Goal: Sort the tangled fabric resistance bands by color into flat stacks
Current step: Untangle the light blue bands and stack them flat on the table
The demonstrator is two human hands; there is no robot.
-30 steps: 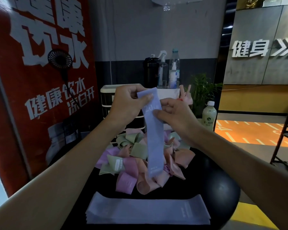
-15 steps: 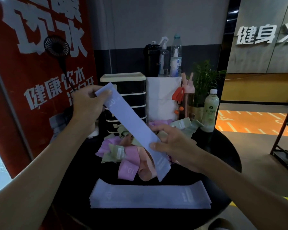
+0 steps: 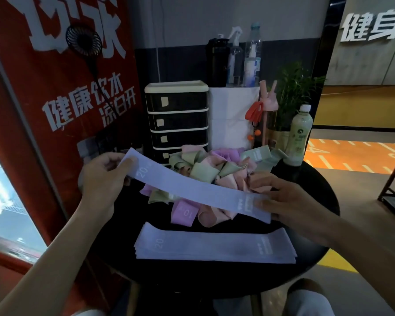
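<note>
Lilac band (image 3: 192, 192) swung flatter — left hand (image 3: 100, 176) and right hand (image 3: 283, 199) pinch its ends.

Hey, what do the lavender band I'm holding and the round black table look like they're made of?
Lavender band: soft matte fabric, likely elastic; it sags gently along its span and bears a printed 20. Round black table: smooth, hard top with a faint sheen, perhaps painted metal or laminate; unclear.
</note>
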